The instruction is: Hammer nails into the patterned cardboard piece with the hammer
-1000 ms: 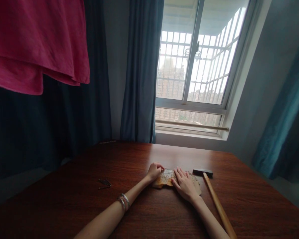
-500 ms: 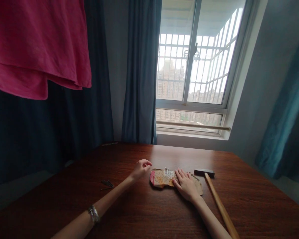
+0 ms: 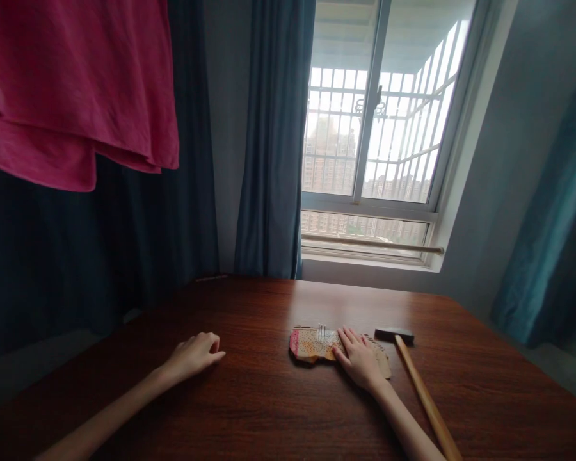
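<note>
A small flat piece with a dotted yellow and pink pattern (image 3: pixel 310 344) lies on the dark wooden table (image 3: pixel 269 410). A few thin nails (image 3: pixel 321 330) stand upright in it near its far edge. My right hand (image 3: pixel 360 358) lies flat on the right part of the piece, fingers stretched out. My left hand (image 3: pixel 196 354) rests on the table well to the left, fingers curled down over the spot where small dark nails lay; what is under it is hidden. A hammer lies just right of the piece, black head (image 3: pixel 393 334) away from me and wooden handle (image 3: pixel 425 400) toward me.
A window (image 3: pixel 369 134) with a barred balcony stands behind the table's far edge, with blue curtains (image 3: pixel 269 141) on both sides. A red cloth (image 3: pixel 72 83) hangs at the upper left. A thin dark stick (image 3: pixel 211 278) lies at the table's far left edge.
My left hand has left the nails in the patterned piece and moved left across the table to where the loose nails lay. My right hand has stayed flat on the piece.
</note>
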`<state>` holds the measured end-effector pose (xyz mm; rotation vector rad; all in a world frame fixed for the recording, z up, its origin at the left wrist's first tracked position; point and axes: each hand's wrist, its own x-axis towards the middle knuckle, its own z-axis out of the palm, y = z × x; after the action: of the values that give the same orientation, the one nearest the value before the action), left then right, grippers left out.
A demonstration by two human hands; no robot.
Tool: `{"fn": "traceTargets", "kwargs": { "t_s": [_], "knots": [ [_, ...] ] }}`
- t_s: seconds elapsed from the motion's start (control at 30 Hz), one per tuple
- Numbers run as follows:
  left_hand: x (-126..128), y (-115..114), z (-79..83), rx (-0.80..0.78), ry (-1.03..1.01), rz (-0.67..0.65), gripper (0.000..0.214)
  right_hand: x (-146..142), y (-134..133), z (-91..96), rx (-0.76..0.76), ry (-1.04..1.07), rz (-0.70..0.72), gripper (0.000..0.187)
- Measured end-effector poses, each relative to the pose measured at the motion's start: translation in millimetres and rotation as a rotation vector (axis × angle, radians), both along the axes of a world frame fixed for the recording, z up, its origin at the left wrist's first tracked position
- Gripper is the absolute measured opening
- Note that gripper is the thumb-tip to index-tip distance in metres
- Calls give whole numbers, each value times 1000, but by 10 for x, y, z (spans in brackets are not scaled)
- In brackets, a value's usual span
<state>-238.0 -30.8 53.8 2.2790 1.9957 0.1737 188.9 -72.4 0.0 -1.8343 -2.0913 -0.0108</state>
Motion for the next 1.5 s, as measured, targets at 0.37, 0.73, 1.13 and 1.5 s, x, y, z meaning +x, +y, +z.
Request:
{"fn": "traceTargets", "kwargs": {
  "t_s": [0.37,0.73,1.13,1.5],
  "knots": [
    [91,-91,-115,29,2,-84,14,-3,-14,1,58,29,-6,56],
    [37,-118,-184,49,-48,-61,10,4,0,-25,67,29,-11,54],
    [4,-40,-194,37,-126,-29,17,5,-11,-10,65,34,-12,54],
    [55,-79,-92,32,-168,-31,18,-1,-13,13,51,46,-18,53]
  ]
}}
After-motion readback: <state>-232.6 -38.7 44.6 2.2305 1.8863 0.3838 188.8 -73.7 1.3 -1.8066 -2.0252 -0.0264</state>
